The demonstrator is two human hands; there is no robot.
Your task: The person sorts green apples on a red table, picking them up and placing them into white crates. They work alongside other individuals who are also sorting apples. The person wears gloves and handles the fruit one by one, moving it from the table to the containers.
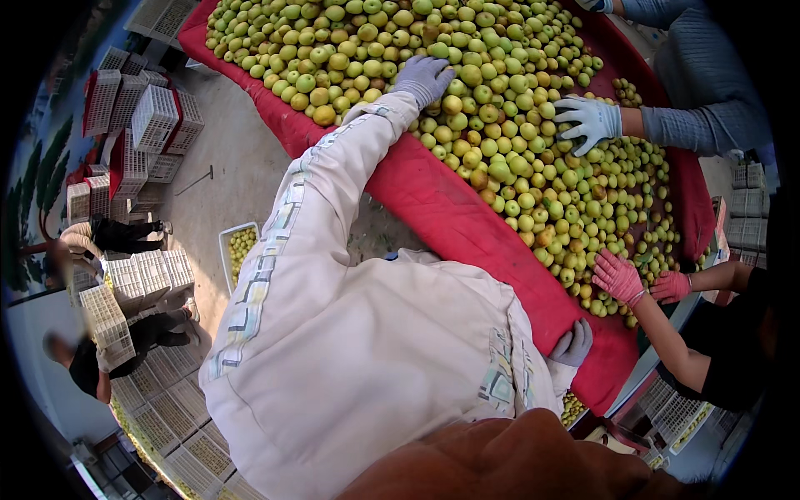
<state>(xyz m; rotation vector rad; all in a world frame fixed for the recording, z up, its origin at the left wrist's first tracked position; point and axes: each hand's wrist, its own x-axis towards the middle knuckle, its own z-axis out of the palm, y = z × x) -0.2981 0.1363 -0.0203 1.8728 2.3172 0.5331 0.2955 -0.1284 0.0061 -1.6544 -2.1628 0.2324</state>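
My left hand (424, 80), in a grey-purple knit glove, lies on a broad heap of small round yellow-green fruit (498, 170), some with brown-red patches. Its fingers are spread among the fruit at the near side; whatever lies under the palm is hidden. My right hand (572, 345), gloved alike, rests on the red cloth rim (459, 209) of the sorting table, with no fruit seen in it. The fruit lies thick at the upper left and thins out towards the lower right, where dark red table cloth shows through.
Across the table a co-worker's white-gloved hand (589, 122) lies on the fruit. Another person's pink-gloved hands (619, 278) work at the right end. A fruit-filled crate (240, 250) stands on the floor. Stacked plastic crates (153, 119) and two people handling crates (106, 325) are at left.
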